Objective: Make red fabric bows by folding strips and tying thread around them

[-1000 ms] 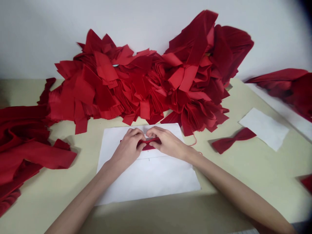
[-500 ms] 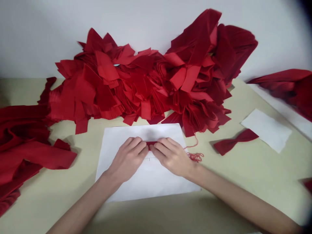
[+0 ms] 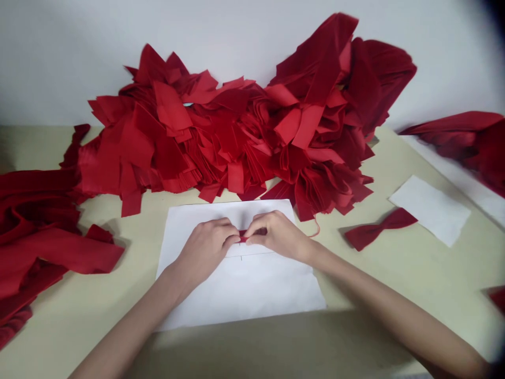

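Toward the far edge of a white paper sheet (image 3: pixel 244 292) with thin ruled lines, on the pale yellow-green counter (image 3: pixel 394 284), a narrow strip of red cloth (image 3: pixel 243 236) sits mostly hidden between two hands. It looks light, soft and pliable, hardly slippery or fragile; a thumb-and-finger pinch on its long edges near the middle should suit it. The left hand (image 3: pixel 207 243) and right hand (image 3: pixel 278 237) pinch it from either side, fingers curled, knuckles up, forearms angling inward from the near corners.
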A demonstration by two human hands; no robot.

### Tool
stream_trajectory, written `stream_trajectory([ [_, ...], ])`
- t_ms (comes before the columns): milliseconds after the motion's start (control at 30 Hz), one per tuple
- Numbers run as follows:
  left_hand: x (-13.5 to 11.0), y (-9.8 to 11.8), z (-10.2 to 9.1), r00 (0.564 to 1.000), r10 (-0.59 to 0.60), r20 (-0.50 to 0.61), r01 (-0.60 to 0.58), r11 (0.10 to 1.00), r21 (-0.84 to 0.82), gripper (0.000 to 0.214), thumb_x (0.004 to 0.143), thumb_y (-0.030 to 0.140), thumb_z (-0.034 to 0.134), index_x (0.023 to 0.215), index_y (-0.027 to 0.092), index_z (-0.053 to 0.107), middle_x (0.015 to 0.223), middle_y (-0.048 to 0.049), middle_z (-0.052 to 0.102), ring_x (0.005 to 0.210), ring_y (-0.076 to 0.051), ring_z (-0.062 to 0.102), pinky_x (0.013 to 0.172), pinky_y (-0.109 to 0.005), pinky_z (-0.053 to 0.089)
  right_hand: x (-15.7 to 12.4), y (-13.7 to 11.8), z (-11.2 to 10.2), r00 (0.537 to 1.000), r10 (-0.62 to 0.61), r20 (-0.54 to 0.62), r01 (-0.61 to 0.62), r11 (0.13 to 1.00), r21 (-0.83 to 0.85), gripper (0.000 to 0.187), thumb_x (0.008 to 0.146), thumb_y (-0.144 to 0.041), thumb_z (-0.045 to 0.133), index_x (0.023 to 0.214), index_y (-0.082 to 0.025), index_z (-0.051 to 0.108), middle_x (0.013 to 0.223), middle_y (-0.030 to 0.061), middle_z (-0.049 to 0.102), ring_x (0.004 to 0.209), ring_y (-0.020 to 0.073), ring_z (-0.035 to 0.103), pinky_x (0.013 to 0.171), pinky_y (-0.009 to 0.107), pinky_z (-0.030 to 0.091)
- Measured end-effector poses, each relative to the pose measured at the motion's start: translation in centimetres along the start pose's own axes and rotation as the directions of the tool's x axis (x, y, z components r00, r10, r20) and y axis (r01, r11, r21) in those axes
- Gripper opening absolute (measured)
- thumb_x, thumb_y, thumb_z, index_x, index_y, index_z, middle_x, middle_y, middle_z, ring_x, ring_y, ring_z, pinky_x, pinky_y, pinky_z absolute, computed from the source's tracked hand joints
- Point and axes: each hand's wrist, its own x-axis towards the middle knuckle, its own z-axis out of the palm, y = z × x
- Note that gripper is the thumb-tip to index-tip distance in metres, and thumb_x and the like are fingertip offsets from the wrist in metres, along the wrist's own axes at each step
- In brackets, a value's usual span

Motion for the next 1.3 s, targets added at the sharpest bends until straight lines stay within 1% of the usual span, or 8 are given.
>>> stream_trajectory([
  [100,0.7,-0.3,0.0,1.0,-0.013,-0.027,0.015,0.999,0.048,0.027,0.088,0.012,0.049,0.071,0.022,0.067,0.079,0.001,0.067,0.064,-0.015,0.06,0.06,-0.03,0.043,0.9,0.4,-0.6,0.992,0.107,0.064,-0.113,0.989,0.097,0.011,0.073,-0.012,0.067,0.075,-0.021,0.073,0.064,-0.0042,0.067,0.058,0.0094,0.055,0.056,0.022,0.04],
  [267,1.0,-0.4,0.2,0.999,-0.033,-0.03,0.035,0.996,0.077,0.027,0.086,0.01,0.049,0.068,0.02,0.067,0.077,0.0004,0.066,0.062,-0.015,0.058,0.06,-0.029,0.041,1.4,1.0,-0.7,0.991,0.123,0.053,-0.13,0.979,0.158,0.006,0.075,-0.02,0.066,0.076,-0.018,0.072,0.067,-0.0022,0.067,0.062,0.0099,0.057,0.058,0.021,0.041],
  [433,0.9,-0.1,0.1,0.999,-0.044,-0.009,0.044,0.993,0.108,0.026,0.086,0.01,0.05,0.071,0.02,0.068,0.079,-0.0008,0.066,0.063,-0.015,0.058,0.06,-0.028,0.04,1.3,0.1,-0.7,0.993,0.106,0.042,-0.105,0.994,-0.023,0.013,0.077,-0.013,0.06,0.073,-0.019,0.071,0.063,-0.004,0.063,0.057,0.0078,0.05,0.059,0.022,0.036],
  [633,0.9,0.0,-0.1,0.999,-0.041,0.005,0.04,0.986,0.162,0.026,0.087,0.012,0.05,0.07,0.019,0.069,0.077,-0.0015,0.066,0.063,-0.015,0.056,0.057,-0.028,0.035,1.4,-1.3,-0.7,0.995,0.099,0.027,-0.089,0.964,-0.252,0.017,0.076,-0.009,0.058,0.066,-0.019,0.067,0.059,-0.0035,0.059,0.055,0.0089,0.045,0.056,0.024,0.03],
  [833,0.9,-0.2,-0.3,1.0,0.0,0.016,-0.003,0.982,0.19,0.026,0.086,0.011,0.05,0.067,0.019,0.067,0.074,0.0002,0.065,0.065,-0.014,0.057,0.056,-0.027,0.035,1.3,-1.1,-0.4,0.998,0.059,0.014,-0.052,0.946,-0.319,0.015,0.078,-0.008,0.058,0.068,-0.018,0.065,0.06,-0.0031,0.06,0.059,0.0099,0.049,0.056,0.024,0.028],
  [967,0.9,-0.3,-0.2,0.998,0.04,0.048,-0.049,0.979,0.2,0.028,0.084,0.005,0.049,0.065,0.018,0.064,0.072,0.0005,0.063,0.068,-0.015,0.056,0.056,-0.027,0.036,1.0,-0.8,-0.1,1.0,-0.022,0.019,0.028,0.931,-0.363,0.016,0.08,-0.007,0.055,0.071,-0.018,0.063,0.067,-0.0017,0.063,0.065,0.0111,0.053,0.06,0.025,0.031],
  [1133,0.3,-0.2,0.1,0.995,0.091,0.052,-0.101,0.958,0.27,0.028,0.087,0.004,0.045,0.069,0.016,0.062,0.075,-0.002,0.061,0.073,-0.017,0.056,0.056,-0.028,0.039,0.4,-0.4,0.0,0.995,-0.097,0.022,0.098,0.919,-0.381,0.015,0.084,-0.009,0.051,0.08,-0.016,0.063,0.079,0.0008,0.065,0.071,0.0119,0.056,0.066,0.025,0.036],
  [1300,0.3,-0.4,0.4,0.994,0.102,0.033,-0.107,0.956,0.272,0.023,0.087,0.006,0.047,0.074,0.017,0.063,0.076,-0.0016,0.061,0.071,-0.017,0.056,0.058,-0.029,0.042,0.3,-0.6,-0.3,0.993,-0.102,0.057,0.116,0.908,-0.403,0.017,0.083,-0.008,0.049,0.084,-0.016,0.065,0.082,0.0028,0.066,0.074,0.0136,0.057,0.069,0.026,0.037],
])
